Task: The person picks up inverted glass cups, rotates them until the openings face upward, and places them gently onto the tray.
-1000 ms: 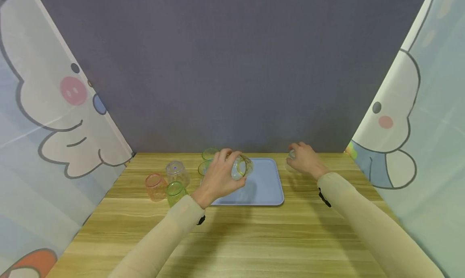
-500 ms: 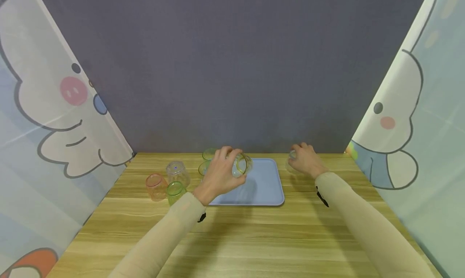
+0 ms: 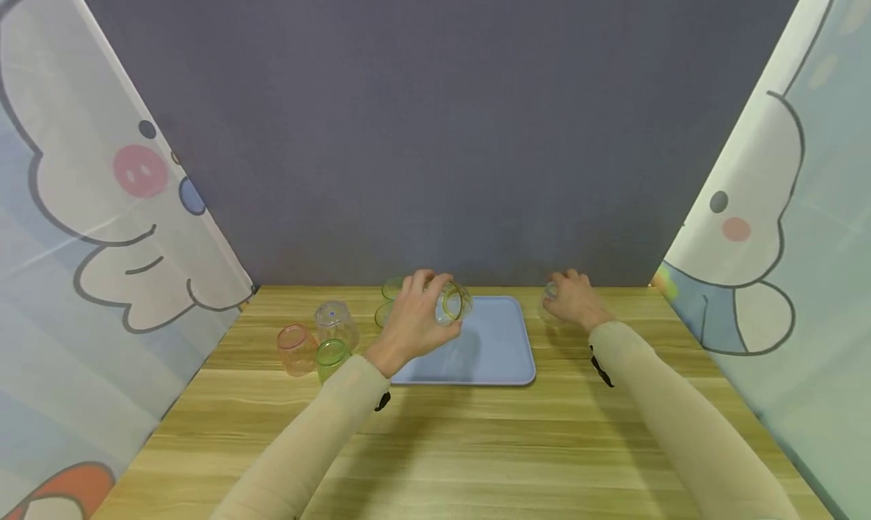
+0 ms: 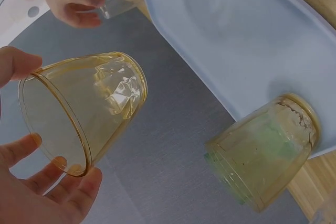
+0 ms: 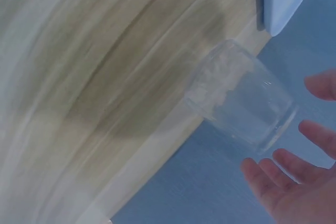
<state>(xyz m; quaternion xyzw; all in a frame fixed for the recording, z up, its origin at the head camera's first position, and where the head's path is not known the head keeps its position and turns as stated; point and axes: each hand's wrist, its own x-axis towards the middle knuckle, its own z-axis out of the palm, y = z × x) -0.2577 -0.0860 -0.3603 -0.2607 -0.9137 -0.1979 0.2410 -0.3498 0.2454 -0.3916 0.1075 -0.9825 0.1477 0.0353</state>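
Note:
My left hand (image 3: 416,325) holds a yellow-tinted glass (image 4: 86,108) by its rim, tipped on its side above the blue tray (image 3: 497,346). In the left wrist view, thumb and fingertips lie on opposite sides of that rim. My right hand (image 3: 574,301) is at a clear glass (image 5: 239,98), which stands on the table right of the tray. In the right wrist view its fingers are spread around the rim end, with a gap between them and the glass. Another yellowish glass (image 4: 268,150) stands on the tray's left part, with a green glass (image 3: 392,287) behind it.
Left of the tray are a pink glass (image 3: 297,351), a clear purplish glass (image 3: 336,325) and a green glass (image 3: 333,360), close together. A grey panel (image 3: 435,142) rises behind the wooden table (image 3: 476,444). Cartoon-printed curtains (image 3: 755,263) border both sides.
The view has shifted slightly, so the scene sits a little farther right. Both hands stay nearly in place; the yellow-tinted glass remains tipped in the left hand.

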